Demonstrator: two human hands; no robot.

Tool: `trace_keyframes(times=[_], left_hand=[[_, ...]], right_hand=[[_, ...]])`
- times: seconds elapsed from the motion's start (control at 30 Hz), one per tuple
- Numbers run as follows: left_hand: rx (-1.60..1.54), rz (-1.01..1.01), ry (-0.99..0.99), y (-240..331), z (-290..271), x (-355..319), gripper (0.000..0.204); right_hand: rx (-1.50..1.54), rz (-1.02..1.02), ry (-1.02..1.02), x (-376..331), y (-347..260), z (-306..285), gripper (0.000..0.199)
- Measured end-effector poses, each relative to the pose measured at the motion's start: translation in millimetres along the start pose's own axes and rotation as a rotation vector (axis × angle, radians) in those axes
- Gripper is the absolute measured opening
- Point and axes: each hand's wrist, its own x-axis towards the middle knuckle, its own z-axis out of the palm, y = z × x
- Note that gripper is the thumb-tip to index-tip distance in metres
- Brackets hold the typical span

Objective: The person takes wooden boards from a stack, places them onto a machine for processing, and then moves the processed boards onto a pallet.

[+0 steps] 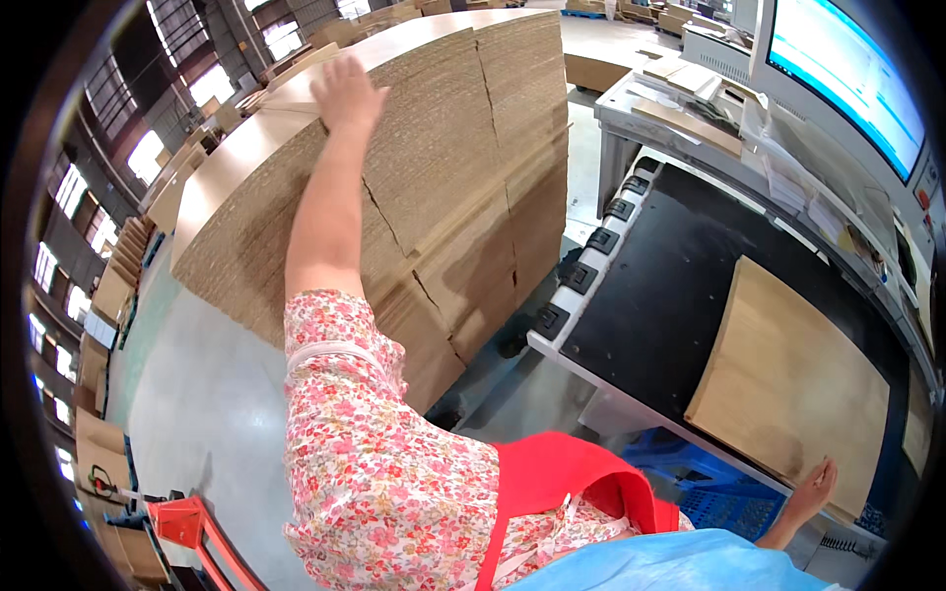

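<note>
A tall stack of light-brown particle boards (434,128) rises at the left and centre. My left arm stretches out to it, and my left hand (350,94) is over its top face near the edge, fingers outstretched and holding nothing. Whether the palm touches the top board cannot be made out. On the black machine table at the right lies a single wooden board (798,374), flat and slightly turned. My right hand (816,485) is at that board's near edge, its fingers straight and not closed round it; contact is unclear.
Black roller blocks (591,258) line the left edge of the black table (655,266). Beyond it stand a lit monitor (847,79) and a cluttered shelf (690,118). A blue plastic crate (719,497) sits under the table. An orange-red metal frame (179,520) is at the lower left.
</note>
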Motion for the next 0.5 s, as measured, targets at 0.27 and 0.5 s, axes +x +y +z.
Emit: trace_keyframes(times=[0.27,0.5], left_hand=[[-0.09,0.159,-0.058,4.5,11.0,14.5,0.014],[-0.173,0.382,0.116,22.7,-84.8,-36.3,0.01]], right_hand=[[0.162,-0.274,-0.076,20.8,-173.9,25.9,0.017],[0.553,-0.957,0.02,25.4,-433.2,63.3,0.033]])
